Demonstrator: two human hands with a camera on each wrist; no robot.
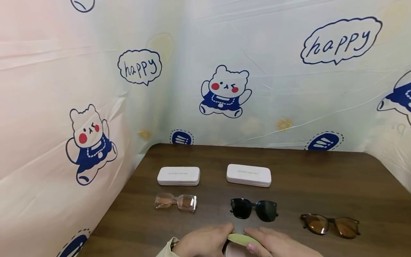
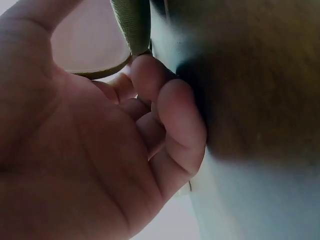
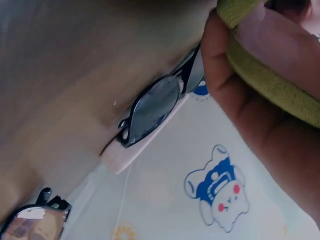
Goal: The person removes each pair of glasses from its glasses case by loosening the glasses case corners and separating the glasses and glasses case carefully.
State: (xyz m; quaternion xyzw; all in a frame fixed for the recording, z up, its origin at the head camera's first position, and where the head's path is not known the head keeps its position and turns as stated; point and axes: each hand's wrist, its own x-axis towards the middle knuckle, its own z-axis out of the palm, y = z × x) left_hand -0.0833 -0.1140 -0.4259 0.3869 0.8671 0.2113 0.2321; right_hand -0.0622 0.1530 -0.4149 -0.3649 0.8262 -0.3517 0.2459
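Observation:
Both hands hold a green glasses case with a pale pink inside, at the near edge of the head view. My left hand grips its left side; in the left wrist view the fingers curl at the green edge, close over the tabletop. My right hand grips the right side, its thumb lying over the green rim. In the right wrist view the pink lining shows inside the green rim. Just beyond the hands lie black sunglasses. The lower part of the case is cut off by the head view.
On the brown table, two white cases, one at left and one near the middle, stand toward the back. Clear-framed glasses lie at left, brown-tinted glasses at right. A printed curtain surrounds the table.

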